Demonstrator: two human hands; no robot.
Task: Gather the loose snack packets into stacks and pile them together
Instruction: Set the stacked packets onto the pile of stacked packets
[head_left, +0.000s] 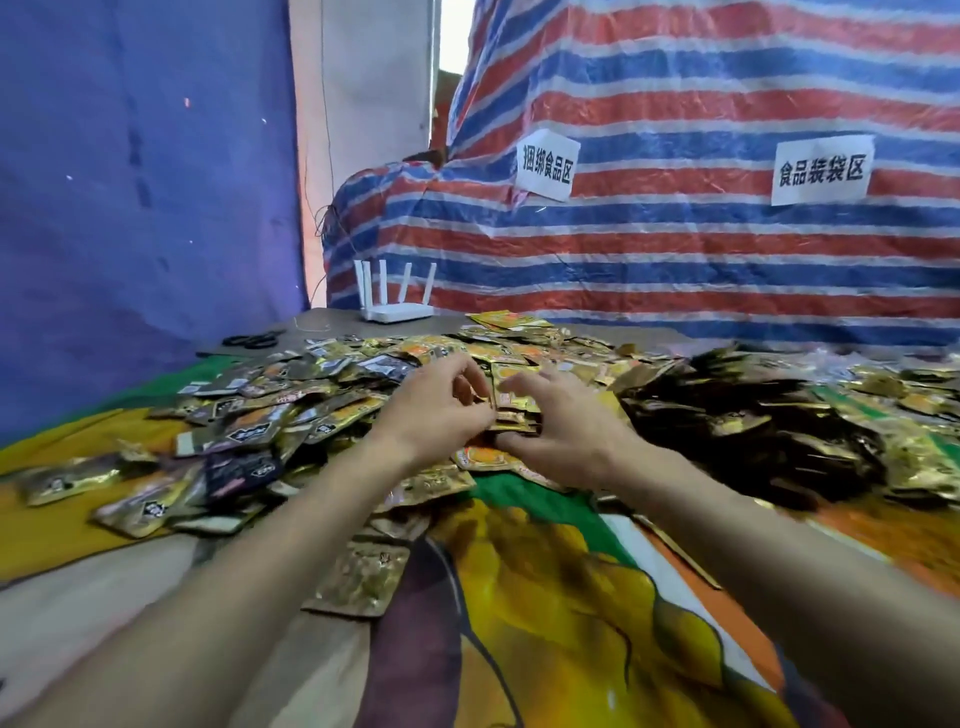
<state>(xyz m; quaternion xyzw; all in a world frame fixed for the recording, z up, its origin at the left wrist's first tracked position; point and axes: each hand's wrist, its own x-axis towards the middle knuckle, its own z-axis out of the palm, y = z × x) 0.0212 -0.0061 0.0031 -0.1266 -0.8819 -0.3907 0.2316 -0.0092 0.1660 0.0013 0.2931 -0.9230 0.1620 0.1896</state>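
While both bare forearms reach forward side by side over the patterned cloth, the hands meet mid-worktop. The left hand has its fingers curled, pinching the left edge of a small stack of packets; the right hand curls round the stack's right side, thumb beneath. The stack sits at the near edge of the loose packets spread across the cloth. A darker heap lies to the right, with a router and scissors behind.
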